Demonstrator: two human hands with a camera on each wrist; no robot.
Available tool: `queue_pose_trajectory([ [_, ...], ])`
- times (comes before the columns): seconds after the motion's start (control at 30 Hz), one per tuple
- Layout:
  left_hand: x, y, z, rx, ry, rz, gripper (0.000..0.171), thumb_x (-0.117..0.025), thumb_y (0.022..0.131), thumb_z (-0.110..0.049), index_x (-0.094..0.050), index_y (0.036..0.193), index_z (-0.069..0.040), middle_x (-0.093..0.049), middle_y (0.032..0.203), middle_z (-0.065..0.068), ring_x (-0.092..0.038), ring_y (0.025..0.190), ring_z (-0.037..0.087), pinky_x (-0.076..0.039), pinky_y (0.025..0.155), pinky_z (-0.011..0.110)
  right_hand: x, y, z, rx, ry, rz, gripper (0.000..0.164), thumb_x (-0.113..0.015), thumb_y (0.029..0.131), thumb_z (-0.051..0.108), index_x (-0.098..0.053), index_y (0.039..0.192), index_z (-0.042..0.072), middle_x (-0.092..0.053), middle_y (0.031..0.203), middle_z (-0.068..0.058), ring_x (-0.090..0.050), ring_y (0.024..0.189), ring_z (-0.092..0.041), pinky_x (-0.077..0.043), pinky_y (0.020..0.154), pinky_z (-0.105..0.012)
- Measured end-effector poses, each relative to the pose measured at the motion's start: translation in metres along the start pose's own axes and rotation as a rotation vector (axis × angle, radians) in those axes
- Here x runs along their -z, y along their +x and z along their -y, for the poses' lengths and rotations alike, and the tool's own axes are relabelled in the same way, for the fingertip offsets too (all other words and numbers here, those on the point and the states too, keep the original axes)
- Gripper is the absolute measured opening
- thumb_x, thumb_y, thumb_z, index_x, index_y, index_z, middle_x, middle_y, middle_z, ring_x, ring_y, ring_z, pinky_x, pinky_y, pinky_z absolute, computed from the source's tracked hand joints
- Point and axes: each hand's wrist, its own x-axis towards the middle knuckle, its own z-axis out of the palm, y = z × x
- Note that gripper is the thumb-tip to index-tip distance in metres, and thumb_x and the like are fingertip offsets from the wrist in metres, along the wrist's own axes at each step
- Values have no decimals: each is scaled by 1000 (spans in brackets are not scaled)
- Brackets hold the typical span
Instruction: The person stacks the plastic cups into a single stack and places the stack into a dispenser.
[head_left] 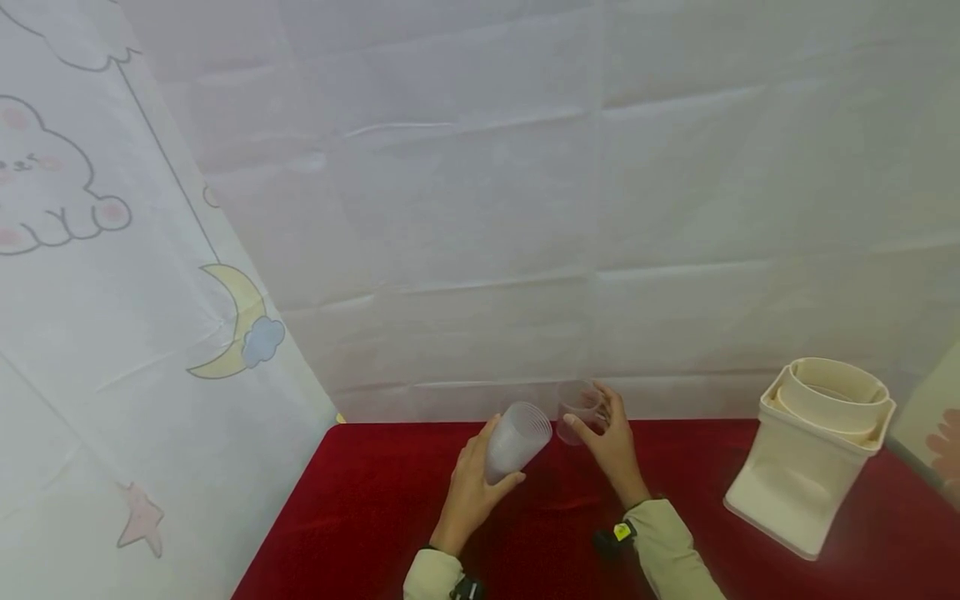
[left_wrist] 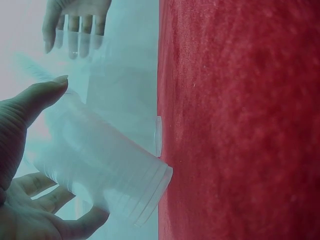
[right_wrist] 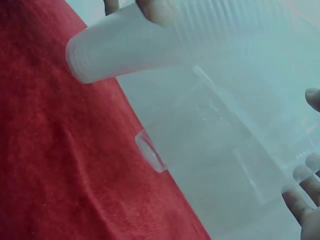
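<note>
A tilted stack of clear plastic cups [head_left: 517,440] lies in the grip of my left hand [head_left: 471,479], the thumb on one side and the fingers on the other. To its right, my right hand [head_left: 613,442] holds a single clear plastic cup [head_left: 577,427] between thumb and fingers. The stack [right_wrist: 125,52] crosses the top of the right wrist view. Below it, the round base of a clear cup [right_wrist: 150,151] shows near the cloth's far edge. Overlapping transparent walls make the cup outlines hard to separate there.
A red cloth [head_left: 360,508] covers the table. On the right stands a cream-coloured plastic holder [head_left: 795,483] with a round cream container [head_left: 836,387] set in its top. A pale creased sheet [head_left: 480,250] hangs behind the table, and a printed sheet [head_left: 97,350] is at the left.
</note>
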Motion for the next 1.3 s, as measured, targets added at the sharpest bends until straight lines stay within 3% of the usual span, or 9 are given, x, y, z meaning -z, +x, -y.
queue_pose_trajectory([
  [0.27, 0, 0, 1, -36, -5, -37, 88, -85, 80, -31, -37, 154, -22, -56, 135, 11, -56, 109, 28, -50, 81, 50, 4, 5, 9, -1, 123, 7, 75, -71, 89, -3, -30, 152, 1, -48, 142, -24, -47, 130, -36, -41, 98, -18],
  [0.4, 0, 1, 1, -31, -8, -33, 88, -85, 80, -30, -38, 154, -22, -57, 134, 11, -56, 109, 28, -50, 82, 50, 8, 7, 16, 26, 162, -6, 74, -69, 88, -7, -30, 151, -1, -48, 140, -27, -52, 125, -31, -43, 97, -16],
  [0.63, -1, 1, 1, -15, -23, -27, 87, -85, 80, -30, -38, 154, -24, -57, 135, 10, -56, 109, 27, -49, 83, 50, 11, 6, 51, 27, 225, 7, 72, -64, 87, -16, -26, 148, -10, -44, 141, -35, -55, 122, -26, -44, 99, -23],
  [0.73, -1, 1, 1, -21, -22, -30, 88, -85, 80, -29, -38, 154, -25, -57, 135, 10, -56, 109, 27, -49, 83, 50, 13, 10, 41, 37, 259, 4, 74, -64, 86, -18, -26, 150, -8, -43, 141, -34, -57, 119, -16, -44, 98, -23],
  [0.97, -2, 2, 2, -23, -16, -33, 88, -86, 79, -29, -39, 153, -24, -57, 134, 10, -56, 109, 26, -49, 83, 49, 16, 12, 33, 67, 284, 15, 73, -65, 89, -13, -27, 150, -3, -46, 143, -27, -54, 124, -25, -44, 97, -22],
  [1.3, -1, 3, 1, -32, -11, -31, 89, -86, 79, -31, -38, 154, -23, -57, 133, 11, -57, 111, 28, -50, 84, 50, 20, 13, 34, 98, 327, 5, 70, -63, 90, -13, -27, 150, -4, -44, 142, -32, -48, 128, -33, -45, 98, -23],
])
